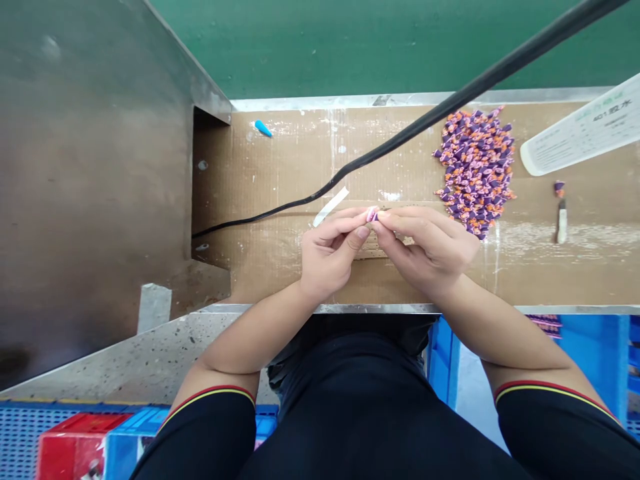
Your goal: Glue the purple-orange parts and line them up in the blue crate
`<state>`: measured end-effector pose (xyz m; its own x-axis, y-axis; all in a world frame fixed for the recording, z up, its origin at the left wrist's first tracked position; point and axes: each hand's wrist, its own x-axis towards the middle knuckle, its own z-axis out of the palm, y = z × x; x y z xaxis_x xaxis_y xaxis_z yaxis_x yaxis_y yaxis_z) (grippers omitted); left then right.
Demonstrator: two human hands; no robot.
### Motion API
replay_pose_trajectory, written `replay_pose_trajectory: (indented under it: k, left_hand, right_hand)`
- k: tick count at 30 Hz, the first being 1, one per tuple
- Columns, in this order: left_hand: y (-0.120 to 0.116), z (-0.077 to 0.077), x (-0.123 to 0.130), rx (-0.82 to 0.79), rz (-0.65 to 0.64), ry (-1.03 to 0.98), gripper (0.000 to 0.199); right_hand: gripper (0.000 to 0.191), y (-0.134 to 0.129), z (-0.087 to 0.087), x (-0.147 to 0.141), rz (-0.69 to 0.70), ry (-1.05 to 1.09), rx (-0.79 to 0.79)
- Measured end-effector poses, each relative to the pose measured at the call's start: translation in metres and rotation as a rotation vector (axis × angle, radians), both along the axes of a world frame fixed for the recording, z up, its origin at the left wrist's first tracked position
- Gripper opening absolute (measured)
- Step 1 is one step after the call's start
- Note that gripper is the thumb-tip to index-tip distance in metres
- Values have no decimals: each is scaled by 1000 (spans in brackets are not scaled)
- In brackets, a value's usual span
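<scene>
A small pink and purple piece [372,215] is pinched between the fingertips of both hands, over the middle of the cardboard-covered bench. My left hand [332,248] is closed on its left side, and my right hand [426,244] is closed on its right side. The fingers hide much of the piece. To the right of my right hand lies a heap of small purple, pink and orange pieces [477,167]. One similar piece [559,189] lies apart, just above a small white and dark tool [562,223]. A white strip [331,207] lies by my left hand.
A black cable [370,157] crosses above the hands. A large metal box [100,167] stands at left, a translucent bottle [580,130] at right. A blue tip [263,128] lies at the upper left. Blue bins [593,360] and a red bin [75,443] are below the bench.
</scene>
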<state>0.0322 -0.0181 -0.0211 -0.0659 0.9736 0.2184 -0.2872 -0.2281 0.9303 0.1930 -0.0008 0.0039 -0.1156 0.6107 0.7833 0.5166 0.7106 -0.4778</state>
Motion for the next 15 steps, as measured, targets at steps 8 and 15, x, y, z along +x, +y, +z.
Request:
replay_pose_trajectory:
  k: [8,15]
  left_hand:
    - [2,-3,0,-33,-37,-38,16]
    - [8,-7,2,40,-14,-27,14]
  right_hand:
    - [7,0,1,0,-64,-46,-8]
    - [11,3,2,0,18,45,-106]
